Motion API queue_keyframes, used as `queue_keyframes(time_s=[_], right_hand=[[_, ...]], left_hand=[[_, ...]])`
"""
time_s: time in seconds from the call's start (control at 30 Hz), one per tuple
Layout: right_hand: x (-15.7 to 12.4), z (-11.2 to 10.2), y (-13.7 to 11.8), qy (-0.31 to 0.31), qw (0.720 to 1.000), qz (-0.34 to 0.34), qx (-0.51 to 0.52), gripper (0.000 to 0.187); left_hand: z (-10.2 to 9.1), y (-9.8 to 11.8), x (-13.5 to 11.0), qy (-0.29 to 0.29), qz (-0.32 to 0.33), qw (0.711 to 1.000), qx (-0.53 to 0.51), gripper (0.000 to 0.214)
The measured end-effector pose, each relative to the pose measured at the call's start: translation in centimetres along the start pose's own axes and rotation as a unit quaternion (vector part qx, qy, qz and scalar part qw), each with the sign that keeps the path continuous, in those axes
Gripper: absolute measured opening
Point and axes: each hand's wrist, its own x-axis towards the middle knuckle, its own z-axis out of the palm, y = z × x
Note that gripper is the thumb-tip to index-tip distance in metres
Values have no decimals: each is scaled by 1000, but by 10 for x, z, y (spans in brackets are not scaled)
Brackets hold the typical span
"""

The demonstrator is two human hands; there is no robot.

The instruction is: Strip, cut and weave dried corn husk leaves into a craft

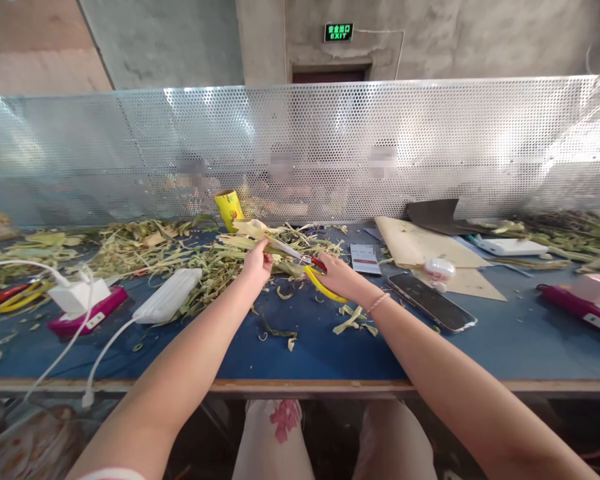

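Observation:
My right hand [336, 272] grips scissors [321, 285] with red and yellow handles. Their blades point left and away from me, towards my left hand [258, 264]. Between the fingers of that hand is a pale dried leaf [253, 230], which looks like husk; the blade tips lie close to it, and I cannot tell whether they are cutting into it. Under and around both hands spreads a pile of dried plant strips [207, 270], pale green and straw-coloured. Loose scraps [353, 320] lie on the blue table [310, 360] nearer to me.
Left are a white power bank [166, 297], a magenta power strip [111, 312] with a charger and cables, and more scissors [23, 297]. Behind the pile stands a yellow tube [229, 208]. Right lie a phone [430, 301], a lit phone [365, 259] and cardboard [415, 243]. A perforated metal screen [330, 133] closes the back.

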Motion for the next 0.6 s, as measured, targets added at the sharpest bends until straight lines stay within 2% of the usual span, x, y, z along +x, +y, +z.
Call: queue_keyframes(time_s=[0.33, 0.6], right_hand=[[7, 4, 8, 13, 1000, 9, -6, 38], [6, 3, 3, 3, 1000, 9, -20, 41]], left_hand=[[0, 0, 1, 7, 4, 1000, -9, 16], [0, 1, 4, 8, 6, 1000, -23, 15]])
